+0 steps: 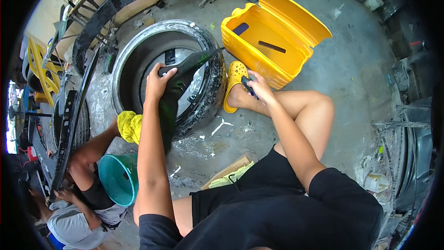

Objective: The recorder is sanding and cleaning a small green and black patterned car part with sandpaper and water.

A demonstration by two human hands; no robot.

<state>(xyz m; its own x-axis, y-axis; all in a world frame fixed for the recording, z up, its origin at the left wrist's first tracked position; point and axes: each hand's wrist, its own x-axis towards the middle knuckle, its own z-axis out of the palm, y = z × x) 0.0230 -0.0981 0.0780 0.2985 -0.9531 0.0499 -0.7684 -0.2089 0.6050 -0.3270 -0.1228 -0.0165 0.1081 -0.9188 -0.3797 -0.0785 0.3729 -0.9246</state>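
Note:
My left hand (159, 82) is closed on the upper part of a black curved plastic panel (187, 67), thumb on its near face. The panel's pointed end reaches right over the rim of a big tyre (210, 88) lying flat; its lower part hangs beside my left forearm and is partly hidden. In my right hand (261, 88), by my yellow clog (237, 71), is a small dark block (249, 87); its exact kind is unclear. The right hand is apart from the panel.
An open yellow plastic box (300, 67) holds a dark blue piece and a brown strip. A yellow cloth (130, 126) and teal bucket (118, 180) lie left. Another person (76, 224) holds a long black part (64, 148) at far left. Cardboard (226, 171) lies near me.

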